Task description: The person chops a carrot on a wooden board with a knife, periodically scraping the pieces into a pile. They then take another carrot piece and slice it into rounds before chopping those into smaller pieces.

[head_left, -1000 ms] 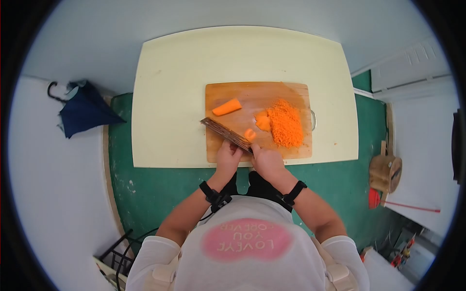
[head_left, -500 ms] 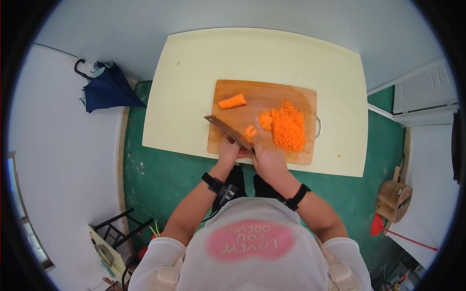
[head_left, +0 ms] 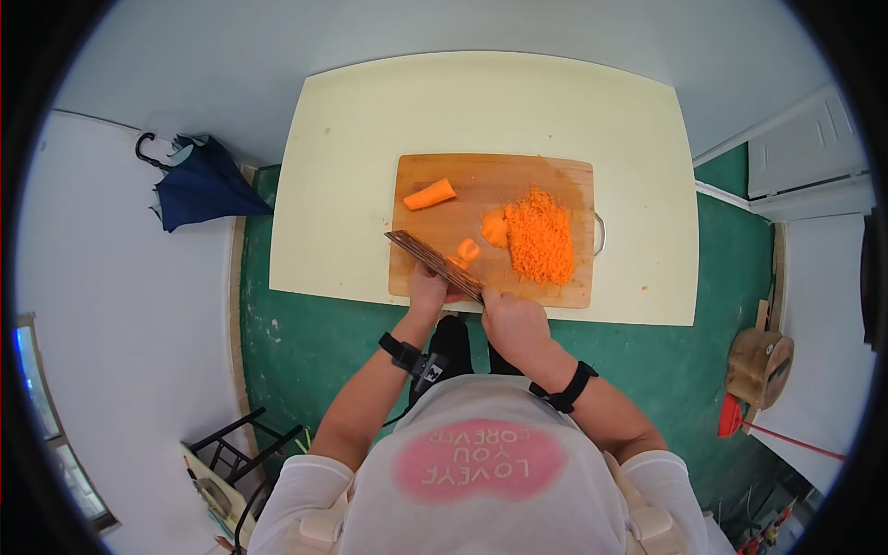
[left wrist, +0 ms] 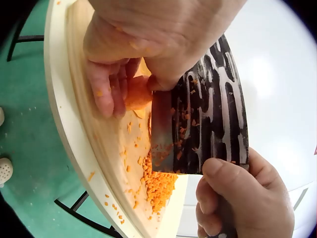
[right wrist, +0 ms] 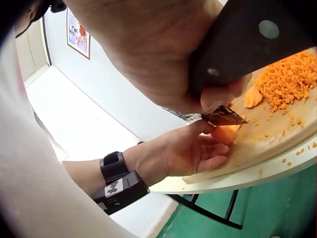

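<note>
My right hand (head_left: 516, 324) grips the black handle of a cleaver (head_left: 435, 263), its broad, dark-patterned blade slanting over the near part of the wooden cutting board (head_left: 462, 166). In the left wrist view, bits of carrot cling to the blade (left wrist: 200, 114). Fingers and thumb of my left hand (head_left: 427, 290) hold a carrot piece (left wrist: 138, 94) low on the board, right against the blade. Just beyond the blade lie cut carrot slices (head_left: 468, 249). A longer carrot chunk (head_left: 430, 194) rests at the board's far left.
A heap of finely chopped carrot (head_left: 541, 239) covers the board's right side, with flat carrot slices (head_left: 494, 228) at its left edge. The board's metal handle (head_left: 600, 235) sticks out rightward. Small crumbs lie on the cream table (head_left: 645, 288), whose near edge is close to my body.
Another carrot piece now shows beside the blade, close to the earlier slice. The cleaver and both hands keep nearly the same place over the board; the head view has swung slightly.
</note>
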### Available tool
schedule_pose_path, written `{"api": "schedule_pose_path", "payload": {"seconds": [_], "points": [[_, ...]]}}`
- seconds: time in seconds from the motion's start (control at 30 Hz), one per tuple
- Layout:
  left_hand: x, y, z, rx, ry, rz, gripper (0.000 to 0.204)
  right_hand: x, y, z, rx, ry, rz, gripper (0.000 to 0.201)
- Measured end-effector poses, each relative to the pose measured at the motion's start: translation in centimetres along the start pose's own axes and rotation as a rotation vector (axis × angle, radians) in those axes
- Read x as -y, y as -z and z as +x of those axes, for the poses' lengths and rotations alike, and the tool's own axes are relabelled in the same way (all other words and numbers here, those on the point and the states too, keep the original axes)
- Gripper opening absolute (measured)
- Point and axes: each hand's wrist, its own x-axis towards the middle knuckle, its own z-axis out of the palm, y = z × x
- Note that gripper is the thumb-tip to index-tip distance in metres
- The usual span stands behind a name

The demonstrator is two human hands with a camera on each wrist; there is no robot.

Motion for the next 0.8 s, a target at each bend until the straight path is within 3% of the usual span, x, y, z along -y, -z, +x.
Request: {"api": "schedule_pose_path", "payload": {"seconds": [0.27, 0.33, 0.43, 0.5, 0.73, 0.8], "points": [[0.5, 0.0, 0.0, -0.02, -0.044, -0.013, 0.018, 0.2, 1.5, 1.2, 0.049, 0.06, -0.041, 0.003], [1.3, 0.3, 0.7, 0.011, -0.064, -0.037, 0.028, 0.2, 1.7, 1.4, 0.066, 0.099, -0.057, 0.003], [1.9, 0.2, 0.8, -0.028, -0.052, -0.082, 0.028, 0.1, 1.6, 1.6, 0.088, 0.115, -0.058, 0.003], [1.9, 0.0, 0.7, -0.033, -0.075, -0.103, 0.028, 0.1, 1.8, 1.6, 0.189, 0.07, -0.06, 0.004], [1.8, 0.0, 0.7, 0.003, -0.104, -0.091, 0.029, -0.7, 2.0, 2.1, 0.142, 0.101, -0.041, 0.008], [1.6, -0.3, 0.6, -0.012, -0.119, -0.098, 0.028, -0.5, 2.0, 2.6, 0.199, 0.103, -0.091, 0.002]]}}
